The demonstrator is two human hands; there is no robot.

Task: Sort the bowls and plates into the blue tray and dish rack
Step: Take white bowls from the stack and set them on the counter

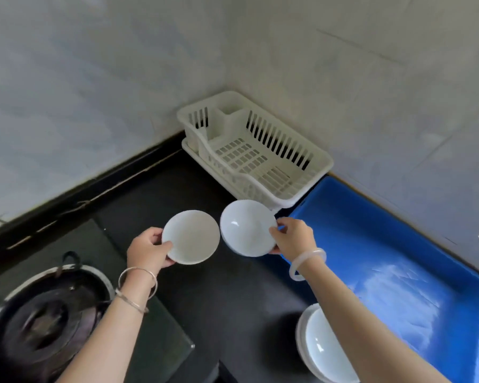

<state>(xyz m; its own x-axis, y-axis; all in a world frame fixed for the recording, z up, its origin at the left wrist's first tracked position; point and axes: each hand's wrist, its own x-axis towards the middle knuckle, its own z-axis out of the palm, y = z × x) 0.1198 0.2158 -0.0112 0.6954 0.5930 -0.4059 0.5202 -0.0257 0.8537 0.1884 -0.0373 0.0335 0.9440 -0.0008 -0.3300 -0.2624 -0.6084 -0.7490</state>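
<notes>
Dish stack (325, 351) just beside blue tray (371, 230)

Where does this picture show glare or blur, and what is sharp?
Head view: glare whitens the floor of the blue tray, and a small highlight sits on the bowl in the right hand. Head view: the stove burner at lower left is blurred. Head view: the dish rack and the plate in the left hand look sharp.
</notes>
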